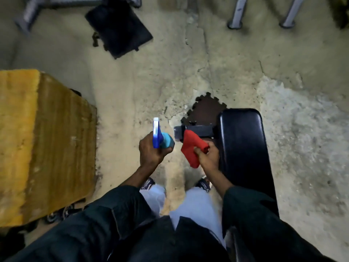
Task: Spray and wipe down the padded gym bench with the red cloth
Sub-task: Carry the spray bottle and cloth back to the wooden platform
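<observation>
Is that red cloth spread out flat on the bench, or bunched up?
Bunched up. The red cloth hangs crumpled from the right hand, beside the padded bench rather than laid on it.

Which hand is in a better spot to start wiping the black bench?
The right hand. It already grips the red cloth and sits at the edge of the padded bench. The left hand holds the spray bottle out over the floor, farther from the bench.

Left hand (151,151) gripping spray bottle (160,138), right hand (207,157) red cloth (192,147)
</observation>
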